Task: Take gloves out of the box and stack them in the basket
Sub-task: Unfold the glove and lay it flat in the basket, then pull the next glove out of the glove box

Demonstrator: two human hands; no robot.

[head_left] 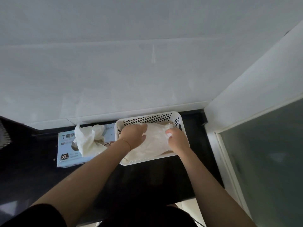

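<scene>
both arms reach forward, left hand flat, right hand pinching.

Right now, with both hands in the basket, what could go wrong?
The gloves hanging out of the box flop loosely over its top, so a bump from the left arm might drag them onto the counter. The right hand pinches a glove's edge, which could lift and mess the stack of gloves that the left hand flattens in the basket.

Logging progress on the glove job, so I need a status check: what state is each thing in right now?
Glove box: lying flat, open, gloves poking out.
Gloves in box: bunched, sticking up.
Basket: upright, partly filled.
Gloves in basket: lying flat.
Left hand: open, pressing the gloves.
Right hand: pinching a glove edge.
</scene>
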